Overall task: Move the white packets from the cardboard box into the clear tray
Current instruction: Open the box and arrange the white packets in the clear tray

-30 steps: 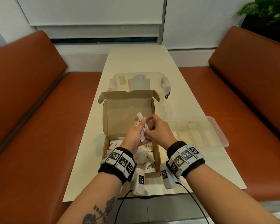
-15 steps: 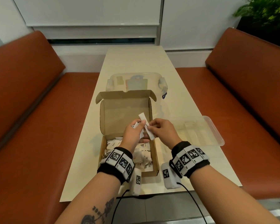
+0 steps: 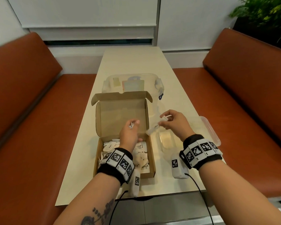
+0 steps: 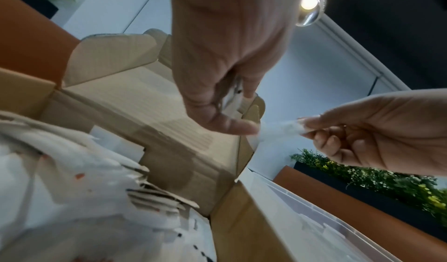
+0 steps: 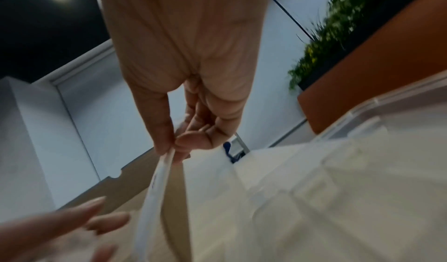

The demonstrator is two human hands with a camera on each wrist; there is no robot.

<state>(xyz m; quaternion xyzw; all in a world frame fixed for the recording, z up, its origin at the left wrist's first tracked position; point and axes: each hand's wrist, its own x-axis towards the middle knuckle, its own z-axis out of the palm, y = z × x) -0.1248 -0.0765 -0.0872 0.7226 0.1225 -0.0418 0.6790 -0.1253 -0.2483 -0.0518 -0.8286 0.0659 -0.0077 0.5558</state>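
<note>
The open cardboard box (image 3: 122,111) stands mid-table with several white packets (image 3: 142,157) lying in its near half. My left hand (image 3: 133,125) hovers over the box and pinches a small white packet (image 3: 131,126) between its fingers; the left wrist view shows that packet (image 4: 232,96) tucked against the palm. My right hand (image 3: 165,122) is to the right of the box, above the left end of the clear tray (image 3: 211,129). Its thumb and forefinger pinch a long white packet (image 3: 152,129) that hangs down, seen edge-on as the packet (image 5: 157,180) in the right wrist view.
A clear lidded container (image 3: 157,83) sits just behind the box. The narrow table (image 3: 133,62) runs between two orange benches (image 3: 28,111). My right wrist hides much of the tray. A plant (image 3: 266,12) stands at the far right.
My hands were together over the box holding packets. They have parted: the right hand has carried one packet rightward over the tray, and the left stays over the box.
</note>
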